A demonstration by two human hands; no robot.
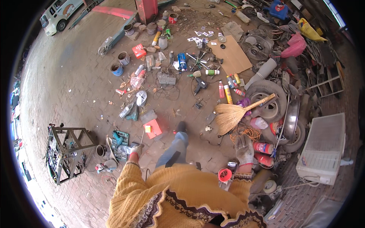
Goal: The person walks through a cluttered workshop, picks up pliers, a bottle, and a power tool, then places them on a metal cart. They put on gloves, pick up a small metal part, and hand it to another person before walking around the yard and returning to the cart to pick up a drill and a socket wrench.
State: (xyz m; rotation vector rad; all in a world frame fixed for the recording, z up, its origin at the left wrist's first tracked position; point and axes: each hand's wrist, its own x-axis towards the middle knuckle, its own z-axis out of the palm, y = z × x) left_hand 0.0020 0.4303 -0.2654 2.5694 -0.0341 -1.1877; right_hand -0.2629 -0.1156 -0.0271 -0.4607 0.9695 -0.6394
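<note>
My left hand [135, 150], in a work glove with a red and white cuff, is low on the left. Its fingers look closed around a thin rod [143, 137] that points up toward a red box [153, 129]; the rod's kind is too small to make out. Beside this hand lies an open green tool case [121, 143] with a teal power drill [117, 138]. My right hand [243, 147], also gloved, has its fingers stretched out and holds nothing visible. Red spray cans [263, 148] are just to its right, and a red cup [224, 174] is below it.
A straw broom [234, 116] leans over a tyre [267, 99] on the right, near an orange cord [248, 132]. A white appliance [321, 146] stands far right, a metal frame [72, 152] at left. Bottles, paint tins [117, 69] and a cardboard sheet [232, 58] lie ahead.
</note>
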